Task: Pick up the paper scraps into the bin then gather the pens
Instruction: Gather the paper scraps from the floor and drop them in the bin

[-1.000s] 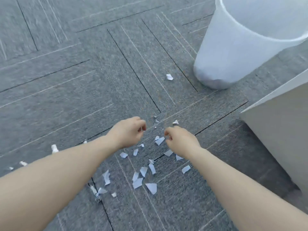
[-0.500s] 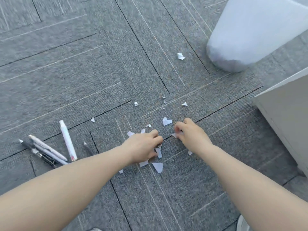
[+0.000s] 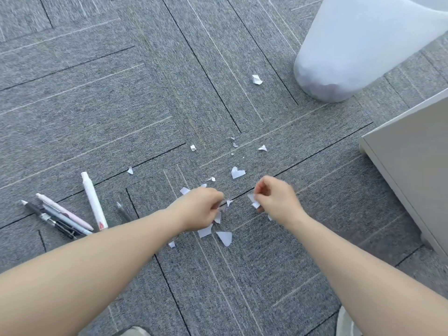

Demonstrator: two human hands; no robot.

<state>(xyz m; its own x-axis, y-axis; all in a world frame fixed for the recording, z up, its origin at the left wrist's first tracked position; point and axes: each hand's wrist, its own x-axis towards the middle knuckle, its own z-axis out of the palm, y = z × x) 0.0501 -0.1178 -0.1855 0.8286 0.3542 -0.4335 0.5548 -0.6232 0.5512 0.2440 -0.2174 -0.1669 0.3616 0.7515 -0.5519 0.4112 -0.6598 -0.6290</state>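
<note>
Several white paper scraps (image 3: pixel 225 237) lie scattered on the grey carpet in the middle of the view. My left hand (image 3: pixel 202 207) hovers low over them, fingers curled, with a scrap at its fingertips. My right hand (image 3: pixel 276 198) pinches a couple of small scraps between thumb and fingers. A white translucent bin (image 3: pixel 358 47) stands at the upper right. Several pens (image 3: pixel 64 215) lie in a loose bunch at the left, with a white marker (image 3: pixel 94 201) beside them and a dark pen (image 3: pixel 123 211) near my left forearm.
A pale cabinet (image 3: pixel 412 166) stands at the right edge, close to my right arm. One crumpled scrap (image 3: pixel 256 79) lies near the bin's base. Grey carpet tiles (image 3: pixel 97 93) cover the floor. Shoe tips show at the bottom edge.
The camera dipped, bringing the pens into view. Both hands dropped onto the scrap pile; now my right hand has lifted slightly with scraps pinched, and my left hand grips among the scraps.
</note>
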